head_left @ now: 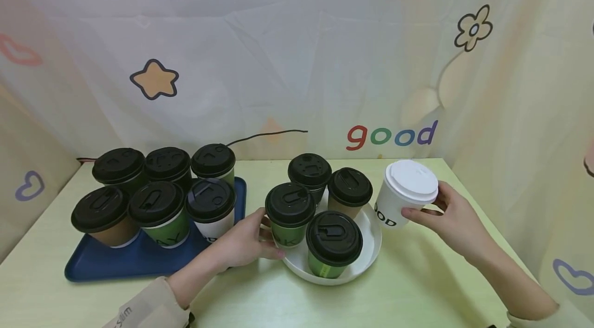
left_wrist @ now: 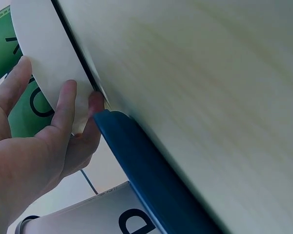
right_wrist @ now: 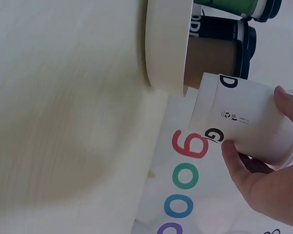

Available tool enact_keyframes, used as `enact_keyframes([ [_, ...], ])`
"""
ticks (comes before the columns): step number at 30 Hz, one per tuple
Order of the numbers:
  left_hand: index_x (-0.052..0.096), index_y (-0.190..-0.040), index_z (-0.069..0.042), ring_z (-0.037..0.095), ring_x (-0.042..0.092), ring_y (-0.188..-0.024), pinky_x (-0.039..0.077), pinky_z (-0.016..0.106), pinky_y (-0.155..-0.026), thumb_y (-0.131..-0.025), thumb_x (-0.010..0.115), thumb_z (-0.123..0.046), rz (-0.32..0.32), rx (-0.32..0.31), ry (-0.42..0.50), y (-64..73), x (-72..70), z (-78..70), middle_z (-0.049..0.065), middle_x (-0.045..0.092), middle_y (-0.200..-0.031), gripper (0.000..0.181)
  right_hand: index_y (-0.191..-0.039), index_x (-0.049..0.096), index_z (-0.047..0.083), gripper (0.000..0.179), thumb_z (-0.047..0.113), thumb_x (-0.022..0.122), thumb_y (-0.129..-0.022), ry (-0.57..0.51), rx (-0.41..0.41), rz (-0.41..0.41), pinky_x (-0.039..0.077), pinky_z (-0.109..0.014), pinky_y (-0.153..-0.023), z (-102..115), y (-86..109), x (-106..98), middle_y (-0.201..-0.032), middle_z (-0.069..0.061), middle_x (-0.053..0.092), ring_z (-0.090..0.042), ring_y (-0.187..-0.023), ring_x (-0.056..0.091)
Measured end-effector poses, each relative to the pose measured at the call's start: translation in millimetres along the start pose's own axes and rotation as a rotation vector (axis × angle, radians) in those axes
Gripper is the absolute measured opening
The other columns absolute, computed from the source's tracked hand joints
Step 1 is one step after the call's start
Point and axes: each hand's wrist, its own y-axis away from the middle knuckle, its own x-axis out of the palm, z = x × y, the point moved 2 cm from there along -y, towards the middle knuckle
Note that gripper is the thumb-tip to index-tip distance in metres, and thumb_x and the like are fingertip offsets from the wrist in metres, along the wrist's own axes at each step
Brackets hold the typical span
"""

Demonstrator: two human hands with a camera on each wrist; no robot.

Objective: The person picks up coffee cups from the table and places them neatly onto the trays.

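Note:
At the right, my right hand [head_left: 445, 219] grips a white paper cup [head_left: 394, 204] with a white lid, thumb and fingers round its upper part. The cup leans slightly and is held off the table, beside the round white plate [head_left: 373, 238]. My left hand [head_left: 248, 243] lies against the plate's left side. In the left wrist view its fingers [left_wrist: 66, 100] are spread along the plate's outer wall, thumb near the rim by a green cup [left_wrist: 27, 109]. That green cup, another green cup [head_left: 325, 266], a brown cup [head_left: 343, 207] and a dark cup [head_left: 317, 191] stand on the plate, all black-lidded.
A blue tray [head_left: 120, 268] on the left carries several black-lidded cups in two rows; its right edge is close to my left hand. A white cup [head_left: 213, 225] stands at its near right corner. Behind the pale table [head_left: 394, 294] hangs a printed curtain [head_left: 287, 70].

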Motion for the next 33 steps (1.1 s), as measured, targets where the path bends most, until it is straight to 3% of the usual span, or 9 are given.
enact_keyframes([
  [17, 0.048, -0.137, -0.003, 0.029, 0.065, -0.111, 0.054, 0.044, -0.095, -0.078, 0.091, -0.009, 0.008, 0.005, -0.006, -0.7, -0.3, 2.5, 0.013, 0.059, -0.122, 0.073, -0.145, 0.044, 0.000, 0.072, 0.012, 0.085, -0.087, -0.176, -0.026, 0.113, 0.059, -0.033, -0.086, 17, 27.3, 30, -0.131, -0.021, 0.057, -0.021, -0.107, 0.069],
  [33, 0.049, -0.136, -0.002, 0.032, 0.065, -0.112, 0.054, 0.046, -0.096, -0.079, 0.090, -0.007, 0.009, 0.010, -0.006, 1.5, 0.2, -1.4, 0.013, 0.059, -0.121, 0.071, -0.142, 0.046, -0.003, 0.074, 0.009, 0.088, -0.083, -0.186, -0.047, 0.113, 0.059, -0.032, -0.085, 17, 28.3, 51, -0.129, -0.021, 0.058, -0.026, -0.107, 0.068],
])
